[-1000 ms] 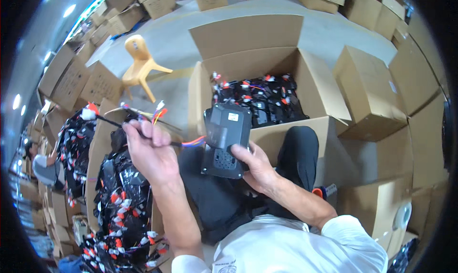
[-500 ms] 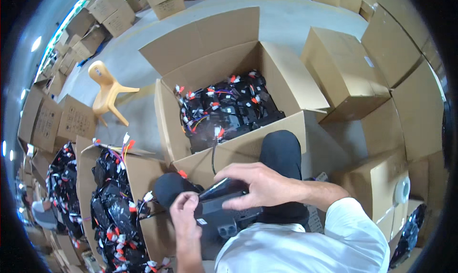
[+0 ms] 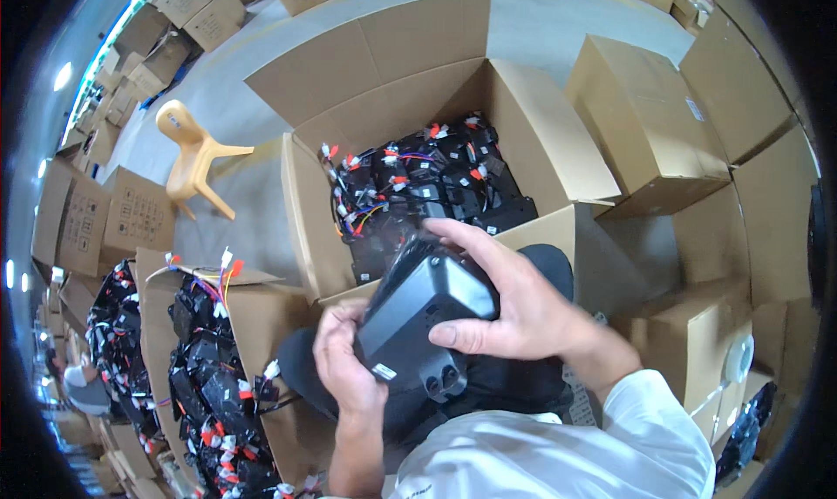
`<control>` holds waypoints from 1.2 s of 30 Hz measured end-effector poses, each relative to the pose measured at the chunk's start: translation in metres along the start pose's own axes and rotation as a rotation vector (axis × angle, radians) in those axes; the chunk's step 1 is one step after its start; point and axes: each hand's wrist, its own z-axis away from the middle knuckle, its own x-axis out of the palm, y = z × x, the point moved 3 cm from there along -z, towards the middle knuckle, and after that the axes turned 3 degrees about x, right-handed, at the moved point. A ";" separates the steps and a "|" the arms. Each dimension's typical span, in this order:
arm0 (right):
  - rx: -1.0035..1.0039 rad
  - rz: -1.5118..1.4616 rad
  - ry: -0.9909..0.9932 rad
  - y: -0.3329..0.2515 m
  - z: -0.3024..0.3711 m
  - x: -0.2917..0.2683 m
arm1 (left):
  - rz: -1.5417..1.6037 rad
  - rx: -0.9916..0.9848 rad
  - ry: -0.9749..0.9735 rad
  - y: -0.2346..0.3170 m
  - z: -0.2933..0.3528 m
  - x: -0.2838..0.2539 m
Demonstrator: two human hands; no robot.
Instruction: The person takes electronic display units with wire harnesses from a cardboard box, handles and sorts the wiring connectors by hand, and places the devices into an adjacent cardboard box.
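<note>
Between my hands, above my lap, is a black plastic box-shaped unit point(image 3: 423, 320) with a small white label and two round openings at its near end. My left hand point(image 3: 344, 359) grips its left side. My right hand point(image 3: 514, 312) wraps over its right end, with the thumb on the top face. Dark shiny film shows along its far edge. Beyond it stands an open cardboard box point(image 3: 301, 220) holding several similar black units point(image 3: 436, 185) with coloured wires and red and white connectors.
To the left, an open carton point(image 3: 283, 312) is filled with black bagged units point(image 3: 209, 377) and wires. A yellow plastic chair point(image 3: 196, 163) stands on the grey floor farther off. Cartons point(image 3: 645, 120) are stacked on the right, near a tape roll point(image 3: 739, 358).
The black unit has been raised from my lap and tilted, moving away from me toward the open box. Both hands have moved with it, and the left now grips its side.
</note>
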 end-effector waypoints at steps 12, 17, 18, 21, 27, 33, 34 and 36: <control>-0.166 0.108 -0.045 -0.023 -0.103 0.047 | 0.191 -0.207 -0.033 0.014 -0.137 -0.044; 0.073 0.226 0.058 0.010 -0.143 0.070 | 0.436 -0.326 0.032 0.002 -0.147 -0.047; 0.070 0.228 0.048 0.008 -0.151 0.074 | 0.443 -0.322 0.040 0.012 -0.151 -0.052; 0.179 0.063 -0.148 0.009 -0.180 0.068 | 0.569 -0.165 -0.137 0.032 -0.171 -0.062; 0.068 -0.616 0.284 0.028 -0.283 0.088 | 0.326 0.154 -0.740 0.007 -0.136 -0.026; 0.723 -0.832 -0.101 0.224 -0.311 0.107 | 0.336 -0.267 -0.318 0.012 -0.178 -0.094; 0.841 -0.775 -0.119 0.260 -0.301 0.117 | 0.380 -0.227 -0.245 0.017 -0.184 -0.103; 0.803 -0.858 -0.176 0.310 -0.303 0.152 | 0.210 -0.140 -0.223 0.010 -0.187 -0.099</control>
